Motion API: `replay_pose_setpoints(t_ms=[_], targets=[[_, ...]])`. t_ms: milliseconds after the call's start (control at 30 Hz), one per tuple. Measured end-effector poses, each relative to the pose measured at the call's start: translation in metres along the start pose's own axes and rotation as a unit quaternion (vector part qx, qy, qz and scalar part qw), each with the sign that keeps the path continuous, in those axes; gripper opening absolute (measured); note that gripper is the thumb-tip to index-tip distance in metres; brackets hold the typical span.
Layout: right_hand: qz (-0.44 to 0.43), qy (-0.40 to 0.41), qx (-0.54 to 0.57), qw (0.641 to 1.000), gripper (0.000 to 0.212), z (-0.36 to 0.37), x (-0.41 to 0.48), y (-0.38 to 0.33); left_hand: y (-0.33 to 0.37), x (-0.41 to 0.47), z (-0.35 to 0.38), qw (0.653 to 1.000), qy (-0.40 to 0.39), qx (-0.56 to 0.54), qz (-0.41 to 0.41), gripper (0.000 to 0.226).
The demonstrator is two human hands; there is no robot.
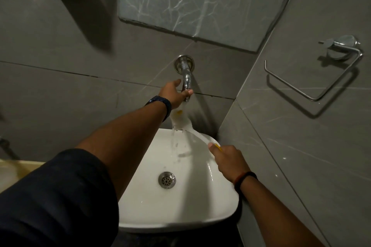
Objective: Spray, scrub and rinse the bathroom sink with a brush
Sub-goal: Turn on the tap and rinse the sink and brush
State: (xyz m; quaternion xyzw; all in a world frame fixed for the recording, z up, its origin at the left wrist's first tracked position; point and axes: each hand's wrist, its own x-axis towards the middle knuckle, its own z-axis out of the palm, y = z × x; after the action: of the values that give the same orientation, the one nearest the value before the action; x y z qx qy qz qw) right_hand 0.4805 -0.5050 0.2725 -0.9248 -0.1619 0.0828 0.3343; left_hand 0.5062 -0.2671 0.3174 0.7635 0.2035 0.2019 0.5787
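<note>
Mid-frame, left hand [174, 94] wrapped around tap [186, 80], working the flow; right hand [230, 160] clenching brush [181, 119] under stream for rinsing above sink [180, 220].

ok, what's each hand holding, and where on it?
Right hand grips the brush by its handle end. Left hand is on the tap near its spout tip.
</note>
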Motion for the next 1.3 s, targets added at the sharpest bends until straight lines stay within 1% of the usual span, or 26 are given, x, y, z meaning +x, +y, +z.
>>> replay_pose_setpoints(t_ms=[33, 100, 167, 233, 300, 367, 433, 500, 533, 567, 633, 700, 733, 800, 833, 900, 933, 967, 1000, 1067, 1100, 1133, 1167, 1233, 1267, 1300], targets=[[0.070, -0.045, 0.097, 0.992, 0.059, 0.000, 0.000, -0.004, -0.001, 0.000, 0.001, 1.000, -0.001, 0.011, 0.011, 0.074], [0.195, -0.153, 0.244, 0.938, 0.055, -0.002, -0.003, -0.007, 0.000, 0.000, 0.001, 0.997, 0.004, 0.046, 0.056, 0.067], [0.228, -0.207, 0.320, 0.896, 0.055, -0.005, -0.004, -0.005, 0.003, -0.003, 0.001, 0.988, -0.002, 0.101, 0.115, 0.061], [0.231, -0.237, 0.376, 0.866, 0.057, -0.008, -0.005, -0.004, 0.007, -0.004, 0.001, 0.962, 0.000, 0.215, 0.170, 0.071], [0.237, -0.263, 0.391, 0.849, 0.058, -0.011, -0.007, -0.004, 0.010, -0.004, -0.001, 0.939, -0.001, 0.291, 0.184, 0.080], [0.241, -0.272, 0.377, 0.852, 0.058, -0.011, -0.009, -0.003, 0.011, -0.001, -0.003, 0.935, -0.006, 0.303, 0.183, 0.081], [0.225, -0.227, 0.325, 0.890, 0.057, -0.005, -0.008, -0.003, 0.011, 0.001, -0.003, 0.932, -0.007, 0.313, 0.184, 0.082], [0.125, -0.114, 0.186, 0.968, 0.060, 0.005, -0.006, 0.000, 0.010, 0.000, -0.002, 0.930, -0.002, 0.316, 0.186, 0.082], [0.054, -0.055, 0.092, 0.993, 0.062, 0.008, -0.005, 0.002, 0.010, 0.000, -0.002, 0.932, 0.000, 0.313, 0.185, 0.081], [-0.001, -0.015, 0.008, 1.000, 0.063, 0.011, -0.006, 0.002, 0.010, 0.000, -0.001, 0.933, 0.001, 0.310, 0.183, 0.081], [-0.036, 0.005, -0.058, 0.998, 0.060, 0.014, -0.007, 0.000, 0.010, -0.001, -0.001, 0.935, 0.002, 0.307, 0.180, 0.081], [0.045, -0.045, 0.039, 0.997, 0.056, 0.015, -0.005, -0.001, 0.011, -0.001, -0.001, 0.935, 0.001, 0.307, 0.177, 0.081], [0.118, -0.088, 0.129, 0.981, 0.053, 0.015, -0.004, -0.002, 0.012, -0.002, -0.001, 0.936, -0.001, 0.306, 0.176, 0.081], [0.237, -0.178, 0.275, 0.915, 0.053, 0.009, -0.004, -0.003, 0.012, -0.002, -0.001, 0.938, -0.002, 0.302, 0.173, 0.080], [0.263, -0.206, 0.314, 0.889, 0.054, 0.005, -0.004, -0.002, 0.013, -0.002, -0.001, 0.937, -0.002, 0.302, 0.173, 0.080], [0.273, -0.232, 0.354, 0.864, 0.056, -0.001, -0.005, -0.001, 0.012, -0.001, -0.001, 0.937, -0.003, 0.304, 0.175, 0.080], [0.272, -0.226, 0.353, 0.866, 0.057, -0.001, -0.005, -0.002, 0.012, 0.000, -0.001, 0.937, -0.004, 0.304, 0.174, 0.080], [0.259, -0.207, 0.330, 0.884, 0.057, 0.001, -0.006, -0.002, 0.011, 0.000, -0.001, 0.937, -0.004, 0.303, 0.173, 0.080], [0.224, -0.169, 0.279, 0.918, 0.057, 0.004, -0.006, -0.002, 0.010, 0.001, -0.001, 0.937, -0.003, 0.302, 0.172, 0.080], [0.081, -0.050, 0.090, 0.991, 0.058, 0.013, -0.009, 0.000, 0.009, 0.001, 0.000, 0.938, 0.000, 0.300, 0.172, 0.080], [0.011, 0.009, -0.026, 1.000, 0.058, 0.017, -0.010, 0.001, 0.009, 0.001, 0.000, 0.939, 0.001, 0.299, 0.171, 0.081], [-0.039, 0.057, -0.117, 0.991, 0.057, 0.019, -0.013, 0.001, 0.009, 0.001, 0.000, 0.939, 0.003, 0.298, 0.169, 0.080], [-0.069, 0.090, -0.163, 0.980, 0.056, 0.021, -0.015, 0.001, 0.008, 0.001, 0.000, 0.939, 0.003, 0.302, 0.165, 0.080], [-0.084, 0.111, -0.174, 0.975, 0.056, 0.025, -0.015, 0.001, 0.008, 0.000, 0.001, 0.934, 0.002, 0.324, 0.148, 0.081], [-0.066, 0.100, -0.143, 0.982, 0.057, 0.027, -0.012, 0.001, 0.008, 0.000, 0.001, 0.931, 0.003, 0.336, 0.142, 0.082], [-0.027, 0.074, -0.063, 0.995, 0.058, 0.027, -0.009, 0.000, 0.008, 0.000, 0.001, 0.929, 0.006, 0.343, 0.139, 0.082]])
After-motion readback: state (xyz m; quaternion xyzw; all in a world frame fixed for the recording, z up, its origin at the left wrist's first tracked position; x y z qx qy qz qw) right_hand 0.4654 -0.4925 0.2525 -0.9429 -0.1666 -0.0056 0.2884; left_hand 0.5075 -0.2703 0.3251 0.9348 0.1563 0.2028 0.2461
